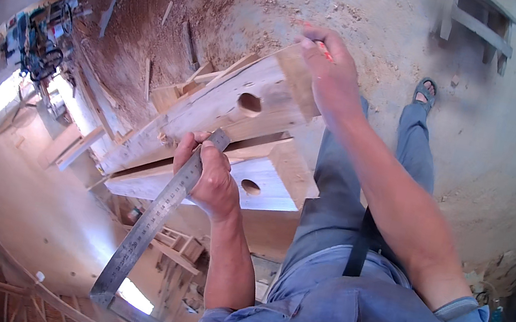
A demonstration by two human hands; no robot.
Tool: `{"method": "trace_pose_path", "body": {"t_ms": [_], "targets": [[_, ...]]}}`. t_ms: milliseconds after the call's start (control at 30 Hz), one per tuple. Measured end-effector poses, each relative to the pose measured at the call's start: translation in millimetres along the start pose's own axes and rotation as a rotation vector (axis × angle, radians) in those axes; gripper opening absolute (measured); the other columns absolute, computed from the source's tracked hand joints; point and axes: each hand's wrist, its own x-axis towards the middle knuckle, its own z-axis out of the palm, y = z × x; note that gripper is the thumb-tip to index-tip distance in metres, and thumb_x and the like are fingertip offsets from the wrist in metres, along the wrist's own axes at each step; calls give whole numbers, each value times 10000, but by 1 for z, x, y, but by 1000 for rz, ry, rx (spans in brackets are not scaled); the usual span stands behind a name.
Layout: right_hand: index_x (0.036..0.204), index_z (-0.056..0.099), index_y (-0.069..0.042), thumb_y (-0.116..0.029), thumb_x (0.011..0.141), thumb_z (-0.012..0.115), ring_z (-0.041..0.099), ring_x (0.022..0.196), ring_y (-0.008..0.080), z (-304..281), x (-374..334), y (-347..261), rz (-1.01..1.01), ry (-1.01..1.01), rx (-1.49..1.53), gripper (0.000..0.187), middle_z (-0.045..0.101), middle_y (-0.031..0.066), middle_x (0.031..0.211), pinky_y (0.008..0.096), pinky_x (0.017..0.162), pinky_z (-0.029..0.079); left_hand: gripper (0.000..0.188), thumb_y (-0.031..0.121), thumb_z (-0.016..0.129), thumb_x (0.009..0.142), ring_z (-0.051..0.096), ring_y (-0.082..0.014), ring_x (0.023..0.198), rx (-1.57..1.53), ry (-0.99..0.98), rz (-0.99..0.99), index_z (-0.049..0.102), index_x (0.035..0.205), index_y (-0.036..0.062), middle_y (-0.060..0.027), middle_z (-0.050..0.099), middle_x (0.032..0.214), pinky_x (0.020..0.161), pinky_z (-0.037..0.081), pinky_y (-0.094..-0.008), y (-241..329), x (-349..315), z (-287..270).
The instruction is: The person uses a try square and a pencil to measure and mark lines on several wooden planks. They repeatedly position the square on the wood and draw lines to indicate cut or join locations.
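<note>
My left hand (212, 180) is closed around the upper end of a steel carpenter's square (158, 216). Its long marked blade slants down to the left, and the short arm turns off at the bottom. Behind that hand lie two thick pale timbers side by side, a dark gap between them. The farther timber (211, 113) has an oval hole near its right end, and so does the nearer timber (275, 183). Past the farther timber's end, my right hand (332, 74) pinches a red pencil (324, 50); whether this hand touches the wood I cannot tell.
Wood offcuts (188, 45) and shavings litter the dirt floor beyond the timbers. A dark machine (40, 47) stands at the far left. At the upper right is a wooden trestle (481, 28). My sandalled foot (425, 92) rests on the floor to the right.
</note>
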Motion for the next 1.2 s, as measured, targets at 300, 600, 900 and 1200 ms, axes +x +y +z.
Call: {"method": "trace_pose_path", "body": {"t_ms": [300, 600, 900, 1200], "targets": [[1136, 572, -42, -189, 926, 589, 564, 1007, 173, 48, -21, 1, -104, 281, -170, 257, 608, 97, 1100, 318, 904, 444, 236, -25, 505, 860, 440, -87, 498, -13, 204, -156, 559, 1086, -66, -122, 606, 853, 428, 340, -219, -25, 46, -88], [1183, 539, -8, -162, 854, 599, 588, 1055, 343, 104, -60, 24, -89, 8, -547, 367, 597, 230, 1117, 407, 944, 444, 230, 11, 522, 850, 428, -86, 497, -57, 279, -198, 562, 1063, -68, -115, 599, 824, 420, 327, -221, -40, 57, -111], [1183, 517, 17, -139, 835, 603, 590, 978, 386, 103, -97, 10, -71, -315, -785, 391, 600, 241, 1037, 436, 876, 457, 346, -23, 520, 880, 461, -118, 547, -39, 242, -143, 489, 1223, -65, -161, 623, 1027, 456, 391, -234, -33, 55, -109], [1146, 548, 11, -136, 842, 593, 630, 867, 398, 107, -115, 17, -78, -163, -795, 341, 631, 243, 915, 446, 782, 482, 373, -49, 500, 861, 453, -100, 557, -106, 282, -227, 472, 1233, -67, -159, 629, 1008, 458, 369, -204, -52, 49, -120]]}}
